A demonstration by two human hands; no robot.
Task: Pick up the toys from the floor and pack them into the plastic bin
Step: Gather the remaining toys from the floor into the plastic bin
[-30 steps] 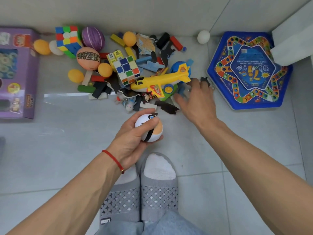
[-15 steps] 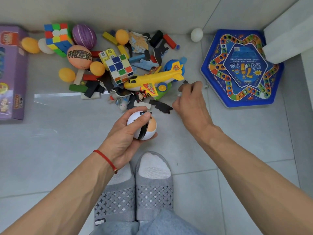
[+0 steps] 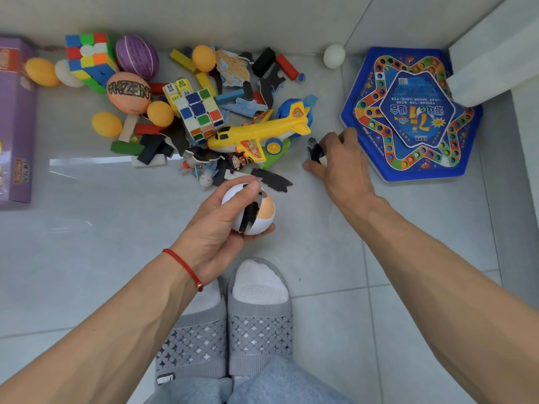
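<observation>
Fingers (image 3: 348,141) of the right hand (image 3: 341,164) curl round a small black toy piece (image 3: 315,153), pinching it just above the floor (image 3: 87,243) beside the blue game board (image 3: 414,112). Left hand (image 3: 217,228) grips a white and orange ball (image 3: 258,212), its fingers and thumb wrapped round it, above the grey slippers (image 3: 233,325). Beyond lies the toy heap: a yellow plane (image 3: 259,134), two puzzle cubes, orange balls and blocks, with a purple box (image 3: 16,126) at far left.

Mixed toys (image 3: 204,112) lie heaped on floor against the wall.
</observation>
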